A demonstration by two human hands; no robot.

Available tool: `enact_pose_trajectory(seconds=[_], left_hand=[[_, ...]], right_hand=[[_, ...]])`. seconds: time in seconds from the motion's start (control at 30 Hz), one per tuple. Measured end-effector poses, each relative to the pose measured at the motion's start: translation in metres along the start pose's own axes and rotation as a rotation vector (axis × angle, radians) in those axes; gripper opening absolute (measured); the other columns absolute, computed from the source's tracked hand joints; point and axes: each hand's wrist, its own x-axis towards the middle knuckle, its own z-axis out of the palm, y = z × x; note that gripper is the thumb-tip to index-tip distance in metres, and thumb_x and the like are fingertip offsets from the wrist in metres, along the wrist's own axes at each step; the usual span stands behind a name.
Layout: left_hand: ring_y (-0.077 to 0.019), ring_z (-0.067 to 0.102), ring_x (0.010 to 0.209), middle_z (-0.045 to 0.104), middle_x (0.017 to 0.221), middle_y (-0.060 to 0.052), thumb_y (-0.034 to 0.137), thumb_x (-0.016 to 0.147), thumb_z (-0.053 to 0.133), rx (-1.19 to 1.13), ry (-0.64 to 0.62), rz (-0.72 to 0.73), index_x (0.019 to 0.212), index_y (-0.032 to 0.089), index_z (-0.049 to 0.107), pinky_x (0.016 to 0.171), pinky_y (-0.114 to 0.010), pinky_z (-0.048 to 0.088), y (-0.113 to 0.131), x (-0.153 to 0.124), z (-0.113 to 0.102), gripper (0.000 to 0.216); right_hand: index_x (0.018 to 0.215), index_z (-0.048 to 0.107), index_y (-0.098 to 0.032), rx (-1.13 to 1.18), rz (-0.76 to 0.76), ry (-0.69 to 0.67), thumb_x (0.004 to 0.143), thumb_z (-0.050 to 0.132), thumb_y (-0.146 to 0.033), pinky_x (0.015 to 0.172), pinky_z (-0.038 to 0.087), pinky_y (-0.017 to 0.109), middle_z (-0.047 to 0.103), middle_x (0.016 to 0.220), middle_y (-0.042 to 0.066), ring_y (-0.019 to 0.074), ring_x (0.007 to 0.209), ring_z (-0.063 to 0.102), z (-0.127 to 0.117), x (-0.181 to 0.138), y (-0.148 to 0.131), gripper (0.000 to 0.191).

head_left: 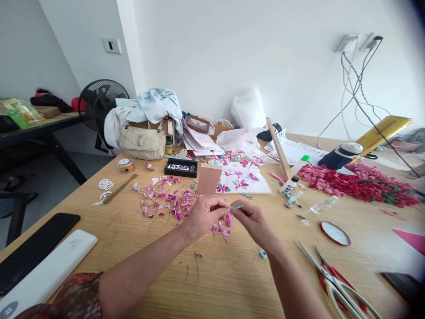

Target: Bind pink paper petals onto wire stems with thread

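Your sleeve [66,297] sits lowest in view, at the near edge of the table [232,283], and both forearms reach out over pale wood. Toward the near left corner a black phone [36,248] and a white bar [49,270] lie side by side. Toward the near right corner you have scissors [335,279] with their tips aimed at the table's middle, and a red lid [335,233] just beyond them. Pink petals [166,201] are scattered left of centre. A red heap [358,179] fills the right side, and a flowered card [242,180] lies behind your hands. Along the far edge stand a black box [181,168], a cream bag [142,141] and piled cloth and papers. A fan [99,104] stands past the far left corner. Behind it all is a white wall [265,53], with cables [358,88] hanging at its right.

Your left hand [202,217] and right hand [250,219] meet above the table's middle, fingertips together. Each has thumb and forefinger pinched closed on a small green strip [236,207], with the other fingers curled in. The strip is clear of the wood. Its long axis runs left to right, nearly level, with one end toward each hand. A pink petal [229,219] shows just below it.
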Motion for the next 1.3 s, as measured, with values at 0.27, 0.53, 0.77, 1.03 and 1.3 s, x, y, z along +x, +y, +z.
enact_pose_trajectory(seconds=[0.27, 0.53, 0.77, 1.03, 1.3], left_hand=[[-0.0086, 0.050, 0.060, 0.052, 0.063, 0.002, 0.021, 0.074, 0.053, -0.023, 0.223, -0.013, 0.074, 0.015, 0.060, 0.056, -0.020, 0.041, -0.007, 0.003, 0.002, 0.009], [-0.0068, 0.046, 0.053, 0.052, 0.054, 0.003, 0.024, 0.071, 0.058, -0.314, 0.207, -0.149, 0.070, 0.013, 0.058, 0.053, -0.019, 0.036, -0.003, 0.002, 0.007, 0.011], [-0.0069, 0.048, 0.053, 0.054, 0.055, 0.002, 0.025, 0.070, 0.061, -0.345, 0.273, -0.180, 0.072, 0.013, 0.060, 0.054, -0.018, 0.038, -0.001, 0.002, 0.004, 0.013], [-0.0078, 0.048, 0.051, 0.053, 0.054, 0.003, 0.027, 0.069, 0.061, -0.286, 0.266, -0.174, 0.070, 0.013, 0.060, 0.051, -0.019, 0.038, -0.003, 0.001, 0.012, 0.014], [-0.0077, 0.048, 0.053, 0.054, 0.061, 0.001, 0.022, 0.071, 0.058, -0.086, 0.185, -0.074, 0.074, 0.015, 0.065, 0.050, -0.018, 0.038, -0.004, -0.002, 0.007, 0.011]], right_hand=[[0.071, 0.055, -0.019, -0.359, 0.000, 0.128, 0.086, 0.038, -0.025, 0.048, 0.029, 0.021, 0.046, 0.052, -0.003, 0.0111, 0.048, 0.040, 0.033, -0.015, -0.014, 0.023], [0.074, 0.058, -0.020, -0.469, 0.017, 0.087, 0.086, 0.034, -0.025, 0.049, 0.033, 0.021, 0.055, 0.055, -0.001, 0.0120, 0.049, 0.048, 0.029, -0.014, -0.013, 0.028], [0.101, 0.060, -0.019, -0.581, 0.132, 0.341, 0.076, 0.052, -0.034, 0.074, 0.044, 0.038, 0.053, 0.121, 0.012, 0.0276, 0.098, 0.055, 0.015, -0.025, -0.009, 0.030], [0.081, 0.053, -0.018, 0.414, 0.255, 0.393, 0.072, 0.057, -0.043, 0.039, 0.031, 0.021, 0.057, 0.060, 0.000, 0.0104, 0.046, 0.045, 0.039, -0.009, -0.019, 0.027], [0.068, 0.053, -0.017, 0.329, 0.185, 0.449, 0.075, 0.056, -0.035, 0.044, 0.021, 0.022, 0.036, 0.051, -0.007, 0.0073, 0.047, 0.027, 0.035, -0.010, -0.008, 0.019]])
